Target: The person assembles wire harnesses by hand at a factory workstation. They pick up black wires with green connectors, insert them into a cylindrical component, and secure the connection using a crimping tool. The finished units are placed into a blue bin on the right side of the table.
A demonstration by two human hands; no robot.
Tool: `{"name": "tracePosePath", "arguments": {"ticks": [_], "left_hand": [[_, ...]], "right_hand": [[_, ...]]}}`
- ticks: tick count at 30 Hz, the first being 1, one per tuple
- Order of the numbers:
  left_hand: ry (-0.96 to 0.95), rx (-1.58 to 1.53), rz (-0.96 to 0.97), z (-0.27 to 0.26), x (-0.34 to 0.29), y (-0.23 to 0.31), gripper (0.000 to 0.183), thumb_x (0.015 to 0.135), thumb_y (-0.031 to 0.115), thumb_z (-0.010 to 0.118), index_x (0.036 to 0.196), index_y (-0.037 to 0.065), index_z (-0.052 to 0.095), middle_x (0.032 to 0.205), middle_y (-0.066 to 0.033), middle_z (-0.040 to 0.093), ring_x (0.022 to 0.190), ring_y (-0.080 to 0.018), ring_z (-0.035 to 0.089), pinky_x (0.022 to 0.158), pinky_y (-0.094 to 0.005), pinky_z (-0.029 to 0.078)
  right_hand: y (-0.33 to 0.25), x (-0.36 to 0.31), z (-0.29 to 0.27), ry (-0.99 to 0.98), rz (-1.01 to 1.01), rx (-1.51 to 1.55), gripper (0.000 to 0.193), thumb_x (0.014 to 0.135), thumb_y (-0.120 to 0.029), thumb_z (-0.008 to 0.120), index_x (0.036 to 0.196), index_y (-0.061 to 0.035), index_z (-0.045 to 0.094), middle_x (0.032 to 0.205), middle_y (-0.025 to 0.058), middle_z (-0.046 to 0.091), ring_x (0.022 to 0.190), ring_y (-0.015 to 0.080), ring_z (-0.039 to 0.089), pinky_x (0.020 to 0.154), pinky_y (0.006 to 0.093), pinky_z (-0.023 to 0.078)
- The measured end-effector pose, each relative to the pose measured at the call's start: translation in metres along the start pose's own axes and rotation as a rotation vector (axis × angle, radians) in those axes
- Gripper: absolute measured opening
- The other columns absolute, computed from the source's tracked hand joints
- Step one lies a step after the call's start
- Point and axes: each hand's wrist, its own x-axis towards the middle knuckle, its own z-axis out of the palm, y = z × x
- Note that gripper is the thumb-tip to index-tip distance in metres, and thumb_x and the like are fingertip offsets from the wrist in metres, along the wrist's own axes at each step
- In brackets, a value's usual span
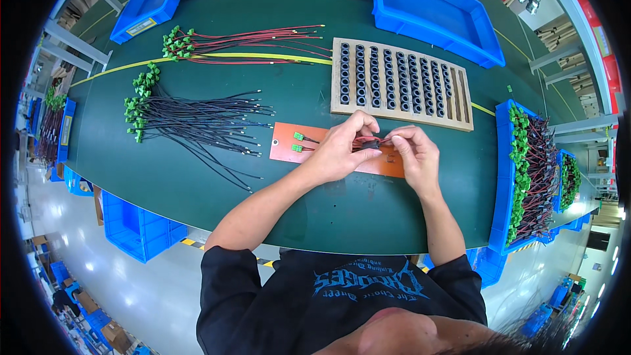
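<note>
Over an orange board (286, 141) on the green table, my two hands work close together. My left hand (338, 151) is closed around a small black part (371, 145), with red and black wire beside it. Its exact shape is partly hidden by my fingers. My right hand (420, 156) pinches the thin wire ends just right of that part. Two green connectors (298, 137) lie at the board's left end, and their dark leads run under my left hand. Behind my hands, a wooden tray (402, 118) carries rows of black rings (375, 75).
Black wires with green connectors (197, 115) lie to the left, with red ones (243, 39) farther back. A blue bin (503, 184) at the right holds many finished-looking wire bundles (539, 177). Blue trays (437, 10) stand at the back, and a blue crate (138, 223) sits below the table's left edge.
</note>
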Motion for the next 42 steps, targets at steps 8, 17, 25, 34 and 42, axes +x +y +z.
{"name": "tracePosePath", "arguments": {"ticks": [8, 17, 25, 34, 42], "left_hand": [[-0.186, -0.006, 0.009, -0.004, 0.004, 0.015, 0.025, 0.093, 0.006, 0.073, 0.116, 0.001, 0.064, 0.109, -0.0091, 0.064, 0.100, -0.0173, 0.064, 0.085, -0.0329, 0.054], [-0.167, -0.095, -0.058, 0.013, 0.011, 0.002, 0.014, 0.099, 0.010, 0.069, 0.105, -0.001, 0.075, 0.093, -0.0067, 0.073, 0.081, -0.0120, 0.067, 0.076, -0.0274, 0.054], [-0.079, -0.063, 0.013, 0.017, 0.009, -0.005, 0.014, 0.099, 0.012, 0.069, 0.106, 0.001, 0.075, 0.091, -0.0056, 0.070, 0.079, -0.0098, 0.062, 0.071, -0.0249, 0.050], [-0.094, -0.076, 0.002, 0.019, 0.008, 0.003, 0.013, 0.103, 0.010, 0.064, 0.103, -0.001, 0.071, 0.090, -0.0049, 0.067, 0.083, -0.0113, 0.062, 0.076, -0.0261, 0.050], [-0.141, -0.124, -0.073, 0.016, 0.007, 0.000, 0.014, 0.103, 0.012, 0.063, 0.103, 0.000, 0.068, 0.089, -0.0044, 0.067, 0.083, -0.0096, 0.062, 0.074, -0.0257, 0.051]], "right_hand": [[0.002, -0.005, -0.033, 0.036, -0.075, 0.424, 0.007, 0.104, -0.003, 0.057, 0.107, 0.0017, 0.061, 0.105, 0.0155, 0.069, 0.088, 0.0182, 0.070, 0.075, 0.0294, 0.057], [-0.002, -0.012, -0.023, -0.028, -0.040, 0.524, 0.010, 0.104, -0.002, 0.057, 0.113, 0.0017, 0.059, 0.109, 0.0160, 0.068, 0.092, 0.0189, 0.070, 0.081, 0.0319, 0.059], [-0.003, -0.011, -0.019, 0.021, 0.050, 0.400, 0.016, 0.102, -0.006, 0.063, 0.101, 0.0068, 0.072, 0.091, 0.0101, 0.072, 0.077, 0.0121, 0.069, 0.072, 0.0259, 0.058], [-0.004, -0.013, -0.023, -0.079, 0.029, 0.226, 0.016, 0.100, -0.008, 0.066, 0.098, 0.0043, 0.076, 0.087, 0.0086, 0.072, 0.074, 0.0104, 0.068, 0.068, 0.0245, 0.056], [-0.002, -0.013, -0.019, -0.005, 0.009, 0.246, 0.018, 0.100, -0.009, 0.067, 0.094, 0.0046, 0.076, 0.082, 0.0073, 0.072, 0.071, 0.0099, 0.068, 0.065, 0.0239, 0.056]]}}
